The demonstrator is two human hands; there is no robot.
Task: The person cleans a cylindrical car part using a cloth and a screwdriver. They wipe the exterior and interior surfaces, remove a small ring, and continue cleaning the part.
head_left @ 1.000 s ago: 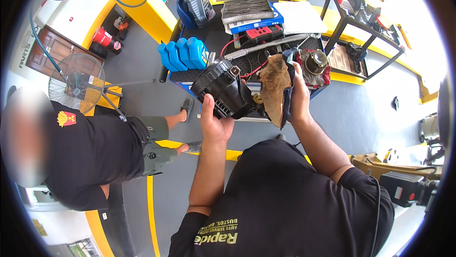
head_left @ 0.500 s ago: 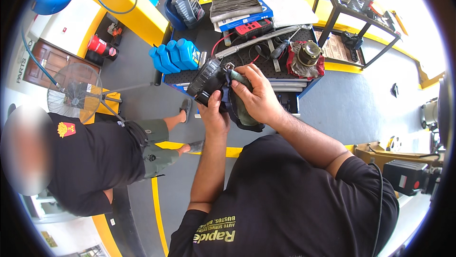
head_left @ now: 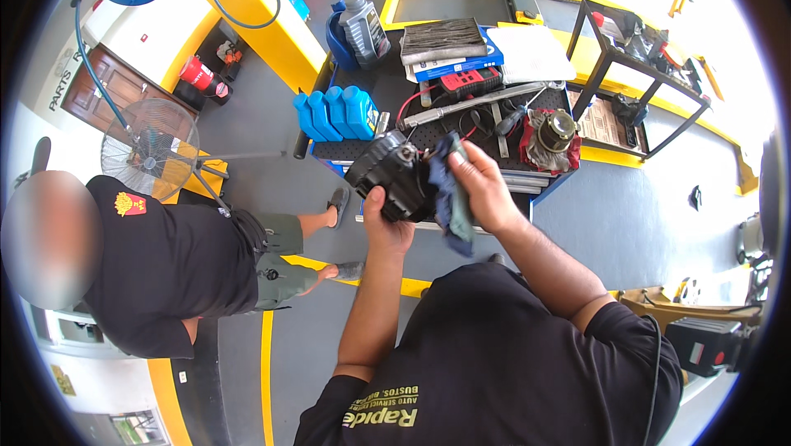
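Observation:
My left hand [head_left: 389,227] grips a black, round, ribbed plastic housing [head_left: 383,170] from below, with the thumb against its side. The housing is tilted, and its far rim faces the tool cart. Pinched in my right hand [head_left: 490,190] is a crumpled blue and green rag [head_left: 451,199], hanging down beside the right side of the housing. Whether rag and housing touch, I cannot make out. Part of the housing is hidden behind my left fingers and the rag.
The tool cart [head_left: 395,87] ahead bears blue bottles [head_left: 338,112], a grey oil jug [head_left: 365,32], a used pleated filter [head_left: 445,39], a torque wrench [head_left: 461,106] and a metal part on a red cloth [head_left: 556,131]. A person [head_left: 173,256] stands at left near a fan [head_left: 150,152].
My right hand has drawn the rag off the housing to the right, uncovering more of its side. My left hand still holds the housing. The view has shifted slightly.

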